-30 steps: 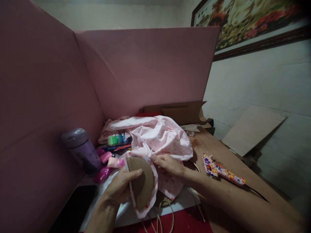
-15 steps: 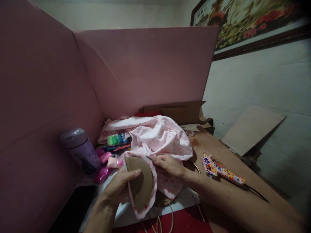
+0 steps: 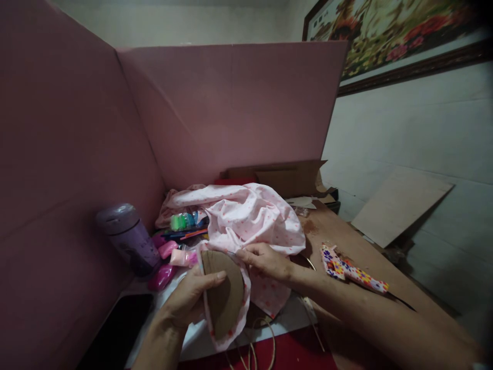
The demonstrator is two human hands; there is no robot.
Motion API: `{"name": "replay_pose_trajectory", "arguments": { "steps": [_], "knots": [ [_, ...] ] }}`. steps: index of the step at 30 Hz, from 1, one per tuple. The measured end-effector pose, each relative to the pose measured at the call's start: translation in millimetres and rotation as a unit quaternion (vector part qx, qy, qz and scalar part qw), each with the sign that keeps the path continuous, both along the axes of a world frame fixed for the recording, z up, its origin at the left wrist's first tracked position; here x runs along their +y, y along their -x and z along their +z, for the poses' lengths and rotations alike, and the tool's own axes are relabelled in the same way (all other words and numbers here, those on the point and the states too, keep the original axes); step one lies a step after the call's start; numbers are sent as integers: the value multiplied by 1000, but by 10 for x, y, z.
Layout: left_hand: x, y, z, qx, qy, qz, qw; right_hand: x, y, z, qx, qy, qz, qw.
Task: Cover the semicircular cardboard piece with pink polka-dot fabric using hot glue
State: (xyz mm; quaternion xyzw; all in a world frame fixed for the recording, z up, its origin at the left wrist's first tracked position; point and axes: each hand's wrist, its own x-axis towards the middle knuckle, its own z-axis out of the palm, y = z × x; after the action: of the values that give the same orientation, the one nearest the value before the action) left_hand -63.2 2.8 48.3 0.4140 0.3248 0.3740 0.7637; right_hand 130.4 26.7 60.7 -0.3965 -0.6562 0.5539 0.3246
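My left hand (image 3: 192,295) grips a half-round cardboard piece (image 3: 222,293), thumb on its face. Pale pink fabric with red dots (image 3: 241,329) is folded around the cardboard's edge. At the upper right of that piece, my right hand (image 3: 265,262) pinches a thin, dark, pointed thing between thumb and forefinger; it is too small to make out. A large heap of the same fabric (image 3: 265,216) lies just behind both hands, and a flap of it hangs below my right hand.
A purple tumbler (image 3: 129,239), pink packets (image 3: 162,277) and a dark flat object (image 3: 119,334) are at the left. A flower-patterned glue gun (image 3: 352,270) lies at the right. Twine (image 3: 273,344) loops over red material in front. Pink panels (image 3: 231,108) stand behind and left.
The cardboard piece and my left hand have shifted slightly right. My right hand has moved a little, and the pointed thing shows less clearly at its fingertips.
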Motion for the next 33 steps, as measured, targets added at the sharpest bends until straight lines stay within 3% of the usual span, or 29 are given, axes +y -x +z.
{"name": "replay_pose_trajectory", "arguments": {
  "steps": [5,11,23,33],
  "knots": [
    [-6,0,3,-2,11,6,1000,14,-56,-33,-11,12,16,1000],
    [-10,-7,3,-3,13,-8,1000,28,-83,-19,-42,-39,24,998],
    [9,13,-23,-2,10,3,1000,34,-60,-130,16,-33,7,999],
    [1,15,-45,9,13,-5,1000,50,-114,-45,-82,-117,20,990]
  ]
}}
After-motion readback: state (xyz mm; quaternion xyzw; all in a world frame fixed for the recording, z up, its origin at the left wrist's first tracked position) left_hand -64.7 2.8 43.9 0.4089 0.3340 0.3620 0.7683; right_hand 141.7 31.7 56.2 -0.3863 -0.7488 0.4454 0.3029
